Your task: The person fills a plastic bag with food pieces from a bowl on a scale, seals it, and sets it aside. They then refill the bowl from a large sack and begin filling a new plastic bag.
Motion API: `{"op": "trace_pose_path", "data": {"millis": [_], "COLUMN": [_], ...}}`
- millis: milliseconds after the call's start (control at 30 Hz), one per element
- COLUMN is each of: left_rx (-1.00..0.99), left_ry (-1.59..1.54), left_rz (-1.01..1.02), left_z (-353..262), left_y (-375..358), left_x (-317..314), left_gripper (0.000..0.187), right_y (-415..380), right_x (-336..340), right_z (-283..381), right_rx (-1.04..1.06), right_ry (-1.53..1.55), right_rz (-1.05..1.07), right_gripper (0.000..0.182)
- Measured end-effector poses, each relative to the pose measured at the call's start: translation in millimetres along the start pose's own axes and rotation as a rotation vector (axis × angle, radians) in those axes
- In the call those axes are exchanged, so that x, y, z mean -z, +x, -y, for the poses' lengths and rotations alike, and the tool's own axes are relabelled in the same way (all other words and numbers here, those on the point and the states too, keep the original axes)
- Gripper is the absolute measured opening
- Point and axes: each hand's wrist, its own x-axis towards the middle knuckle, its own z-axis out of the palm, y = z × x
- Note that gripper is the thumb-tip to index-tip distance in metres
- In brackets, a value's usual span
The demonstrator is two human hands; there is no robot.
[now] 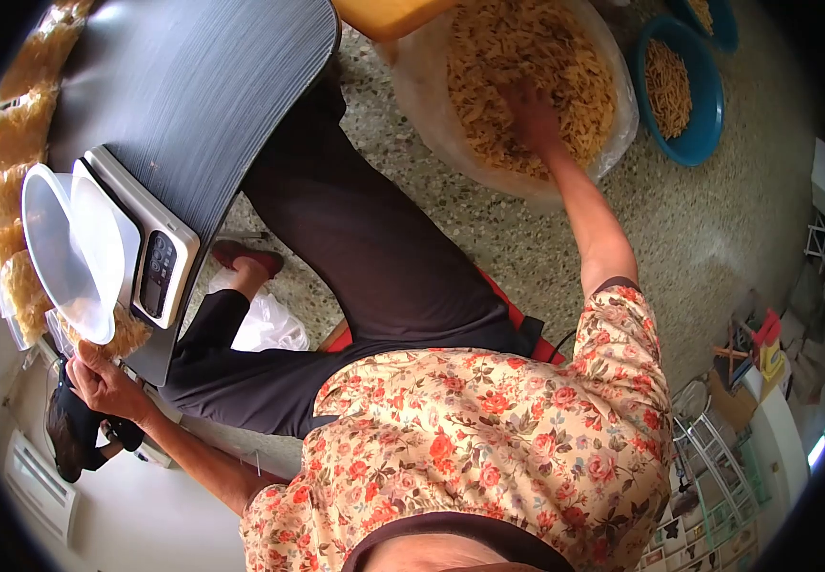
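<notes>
My right hand (531,112) reaches into a large clear plastic bag (422,105) full of yellowish-brown snack strips (579,67). Its fingers are blurred and partly sunk among the strips, so their grip does not show. On the other side, my left hand (105,383) is closed at the table's edge, with its fingertips on a small clear bag of snack pieces (126,334). The lower rim of a translucent white plastic bowl (45,229) comes right down to those fingers. That bowl leans over a white digital scale (169,253), whose dark button panel faces me.
Filled clear snack bags (12,219) line the far side of the dark table (203,86). Blue basins (708,114) with more strips stand on the speckled floor, near a yellow container (389,14). A white plastic bag (269,324) lies below the table. Another person (74,429) is at the left.
</notes>
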Motion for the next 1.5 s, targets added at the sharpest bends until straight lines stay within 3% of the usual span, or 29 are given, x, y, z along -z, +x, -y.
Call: {"op": "trace_pose_path", "data": {"millis": [167, 233, 367, 433, 467, 533, 567, 633, 667, 733, 967, 1033, 1100, 1133, 1200, 1400, 1500], "left_rx": [-0.009, -0.012, -0.014, -0.027, -0.024, -0.054, -0.052, -0.017, -0.013, -0.007, -0.039, -0.050, -0.045, -0.041, -0.059, -0.056, -0.046], "left_ry": [0.007, -0.022, -0.071, -0.076, -0.079, -0.087, -0.090, -0.097, -0.100, -0.123, -0.176, -0.188, -0.191, -0.186, -0.219, -0.301, -0.349], "left_rz": [0.004, -0.008, -0.002, -0.030, -0.035, -0.030, -0.035, -0.010, -0.013, -0.014, -0.061, -0.059, -0.062, -0.055, -0.076, -0.037, -0.027], "left_z": [0.6, -0.2, 3.9, 1.0, 0.5, 1.0, 2.5, 8.3, 9.2, 5.5, -1.3, -3.4, -3.3, -3.7, -3.3, 2.7, 1.6], "left_y": [0.8, 1.0, 0.7, 1.3, 1.6, 2.6, 2.8, 1.0, -0.2, 0.6, 1.6, 1.5, 1.9, 2.3, 4.5, 7.8, 14.7], "left_x": [-0.6, -2.4, -5.8, -7.9, -8.0, -7.6, -7.7, -13.5, -14.9, -17.4, -21.3, -22.3, -25.9, -24.6, -22.1, -38.7, -42.8], "left_gripper": [0.027, 0.026, 0.027, 0.027, 0.027, 0.027, 0.027, 0.023, 0.023, 0.023, 0.025, 0.026, 0.027, 0.027, 0.029, 0.034, 0.034], "right_y": [-0.8, -1.0, -1.8, -7.6, -8.6, -8.5, -9.1, -7.4, -9.0, -17.7, -24.4, -30.1, -28.0, -31.1, -38.4, -45.2, -58.8], "right_x": [0.5, 4.0, 8.2, 18.6, 24.6, 31.5, 33.5, 24.7, 25.3, 50.9, 51.9, 56.2, 68.4, 86.3, 111.7, 198.5, 253.0], "right_z": [-11.4, -17.8, -27.3, -29.3, -30.3, -34.8, -35.6, -35.4, -40.1, -32.7, -51.0, -59.3, -57.2, -50.6, -47.8, -34.3, -19.3], "right_rx": [0.019, -0.017, -0.036, -0.191, -0.188, -0.422, -0.419, -0.386, -0.383, -0.593, -0.498, -0.285, -0.370, -0.461, -0.449, -0.251, -0.126], "right_ry": [0.045, 0.318, 0.370, 0.753, 0.750, 0.873, 0.871, 1.299, 1.295, 1.346, 1.710, 1.797, 1.734, 1.672, 1.674, 1.845, 1.825], "right_rz": [-0.093, -0.134, -0.235, -0.190, -0.195, -0.131, -0.136, -0.210, -0.213, -0.074, -0.262, -0.261, -0.268, -0.264, -0.246, -0.309, -0.325], "right_gripper": [0.079, 0.076, 0.072, 0.069, 0.069, 0.061, 0.061, 0.053, 0.053, 0.040, 0.032, 0.035, 0.035, 0.035, 0.032, 0.030, 0.043]}}
